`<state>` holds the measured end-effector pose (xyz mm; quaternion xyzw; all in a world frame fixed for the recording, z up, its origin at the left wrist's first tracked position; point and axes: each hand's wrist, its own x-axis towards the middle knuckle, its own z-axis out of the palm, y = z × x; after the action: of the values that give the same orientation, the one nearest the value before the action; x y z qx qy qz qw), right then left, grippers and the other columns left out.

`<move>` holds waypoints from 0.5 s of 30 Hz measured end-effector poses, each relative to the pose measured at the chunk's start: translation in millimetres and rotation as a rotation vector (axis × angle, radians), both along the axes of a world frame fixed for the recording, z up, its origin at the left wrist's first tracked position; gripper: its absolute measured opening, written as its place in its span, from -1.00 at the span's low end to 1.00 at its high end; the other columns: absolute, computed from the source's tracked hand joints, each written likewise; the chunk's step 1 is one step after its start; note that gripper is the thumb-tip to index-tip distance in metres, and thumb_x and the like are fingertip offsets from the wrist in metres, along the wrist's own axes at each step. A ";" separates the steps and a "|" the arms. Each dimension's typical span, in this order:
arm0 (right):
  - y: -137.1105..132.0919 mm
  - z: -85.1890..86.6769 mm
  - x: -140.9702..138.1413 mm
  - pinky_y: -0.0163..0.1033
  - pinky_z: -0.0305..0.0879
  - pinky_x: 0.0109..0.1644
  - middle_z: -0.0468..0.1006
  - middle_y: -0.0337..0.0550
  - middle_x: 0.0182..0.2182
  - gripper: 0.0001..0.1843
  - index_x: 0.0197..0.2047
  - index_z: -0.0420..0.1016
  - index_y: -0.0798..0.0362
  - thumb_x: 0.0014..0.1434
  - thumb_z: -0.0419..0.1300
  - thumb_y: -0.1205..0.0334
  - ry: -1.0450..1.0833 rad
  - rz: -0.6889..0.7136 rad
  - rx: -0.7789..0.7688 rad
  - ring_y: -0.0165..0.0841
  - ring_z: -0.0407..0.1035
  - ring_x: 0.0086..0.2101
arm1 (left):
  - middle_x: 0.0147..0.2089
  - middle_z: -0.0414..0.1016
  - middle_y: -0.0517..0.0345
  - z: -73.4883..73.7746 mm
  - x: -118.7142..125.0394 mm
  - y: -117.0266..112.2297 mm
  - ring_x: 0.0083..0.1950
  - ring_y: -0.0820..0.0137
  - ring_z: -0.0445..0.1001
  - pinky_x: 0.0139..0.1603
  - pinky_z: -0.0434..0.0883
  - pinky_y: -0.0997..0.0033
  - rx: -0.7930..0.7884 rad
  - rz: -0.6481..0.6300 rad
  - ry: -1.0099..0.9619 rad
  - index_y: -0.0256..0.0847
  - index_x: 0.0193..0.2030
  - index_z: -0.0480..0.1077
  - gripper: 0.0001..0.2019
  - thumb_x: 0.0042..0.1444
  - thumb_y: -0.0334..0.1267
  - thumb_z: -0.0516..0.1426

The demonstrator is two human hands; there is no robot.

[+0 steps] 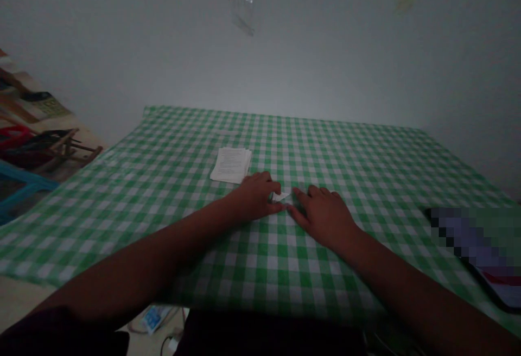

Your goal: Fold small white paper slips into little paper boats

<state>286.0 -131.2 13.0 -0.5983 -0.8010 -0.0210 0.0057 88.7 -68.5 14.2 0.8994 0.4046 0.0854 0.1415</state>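
A small piece of folded white paper (281, 196) lies on the checked tablecloth between my two hands. My left hand (257, 196) has its fingers curled at the paper's left end, with the thumb along the near side. From the right, my right hand (323, 212) meets the other end with index finger and thumb, its remaining fingers bent over the cloth. The fingertips partly cover the paper, so its exact fold is hard to see. Just beyond my left hand sits a stack of printed paper sheets (231, 164).
A green and white checked tablecloth (345, 155) covers the table, which stands against a pale wall (285, 63). At the right edge lies a dark-edged device with a blurred screen (480, 253). A blue plastic stool (24, 185) and clutter are on the floor at left.
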 end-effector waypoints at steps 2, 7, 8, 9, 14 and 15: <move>1.5 -0.8 1.4 -0.05 0.30 -0.12 0.52 0.07 -0.13 -0.43 0.25 0.38 0.09 0.38 -0.07 -0.08 0.057 0.021 -0.033 -0.11 0.43 -0.17 | -0.05 0.38 -0.02 -5.8 2.9 1.4 0.02 0.24 0.39 0.07 0.36 0.23 -0.013 -0.061 -0.027 -0.26 -0.08 0.46 -0.75 0.18 -0.16 0.21; 4.6 -2.4 6.1 -0.08 0.32 -0.08 0.54 0.05 -0.20 -0.56 0.07 0.52 0.15 0.35 0.02 0.05 0.223 0.053 -0.012 -0.15 0.43 -0.18 | -0.09 0.40 0.03 -11.5 2.5 4.4 -0.01 0.30 0.39 0.08 0.38 0.26 -0.018 -0.092 -0.157 -0.26 -0.08 0.41 -0.82 0.19 -0.29 0.18; 5.5 -3.0 7.4 -0.08 0.32 -0.07 0.55 0.05 -0.21 -0.59 0.03 0.54 0.16 0.34 0.03 0.08 0.273 0.061 -0.012 -0.14 0.44 -0.16 | -0.11 0.40 0.05 -11.9 2.1 4.9 -0.05 0.31 0.40 0.05 0.39 0.26 -0.031 -0.075 -0.196 -0.26 -0.06 0.40 -0.79 0.17 -0.29 0.19; 6.5 -3.8 8.7 -0.07 0.32 -0.07 0.56 0.05 -0.22 -0.61 0.00 0.55 0.16 0.33 0.05 0.10 0.336 0.066 -0.021 -0.14 0.44 -0.16 | -0.14 0.41 0.07 -12.5 2.0 5.6 -0.10 0.33 0.40 0.01 0.41 0.27 -0.053 -0.046 -0.246 -0.25 -0.05 0.40 -0.76 0.15 -0.28 0.21; 14.5 -10.9 12.0 -0.14 0.37 -0.27 0.60 -0.09 -0.36 -0.63 0.06 0.48 0.10 0.24 0.16 0.11 0.920 -0.072 -0.155 -0.29 0.46 -0.39 | -0.20 0.46 0.11 -16.3 5.5 7.1 -0.24 0.41 0.44 -0.17 0.43 0.33 -0.319 0.167 -0.640 -0.23 0.00 0.44 -0.66 0.12 -0.14 0.24; 16.0 -12.4 11.5 -0.16 0.38 -0.30 0.60 -0.12 -0.37 -0.63 0.05 0.48 0.08 0.22 0.19 0.10 1.066 -0.113 -0.194 -0.32 0.46 -0.42 | -0.20 0.48 0.11 -16.3 6.7 6.3 -0.24 0.41 0.45 -0.17 0.43 0.34 -0.398 0.180 -0.718 -0.23 -0.01 0.45 -0.66 0.11 -0.14 0.25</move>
<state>297.5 -115.2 0.6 -0.5661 -0.6519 0.3590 0.3545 95.4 -62.1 -2.1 0.7288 0.4152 0.3256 0.4364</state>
